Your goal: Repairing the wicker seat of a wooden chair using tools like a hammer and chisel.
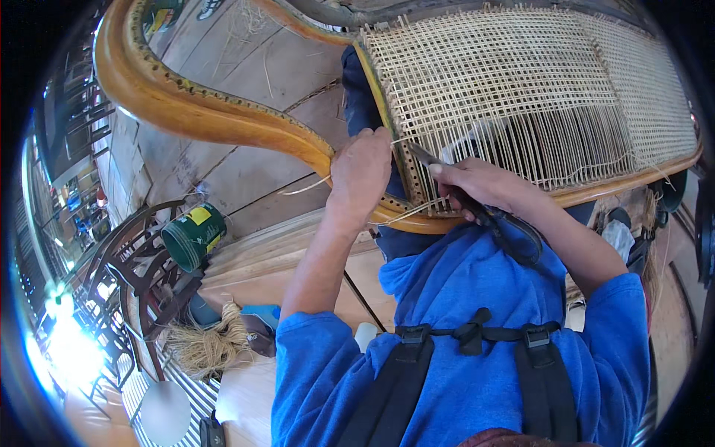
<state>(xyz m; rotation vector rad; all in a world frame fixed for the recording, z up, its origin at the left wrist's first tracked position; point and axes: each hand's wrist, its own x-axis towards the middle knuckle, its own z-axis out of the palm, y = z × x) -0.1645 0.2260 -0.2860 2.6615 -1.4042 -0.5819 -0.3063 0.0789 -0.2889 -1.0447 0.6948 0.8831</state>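
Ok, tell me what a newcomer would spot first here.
Probably the pale woven cane panel at upper right, with bare parallel strands along its lower part. Next, the curved golden-brown wooden frame sweeping across the upper left. Then, near the centre, the right hand gripping a dark-handled tool beside the panel.

White glare [71, 354] burned out the lower left, swallowing detail around the dark curved wooden frames [136, 281]. Soft, fairly even light fell on the pale woven cane panel [484, 67]. Fisheye distortion bent edges toward a black rim.
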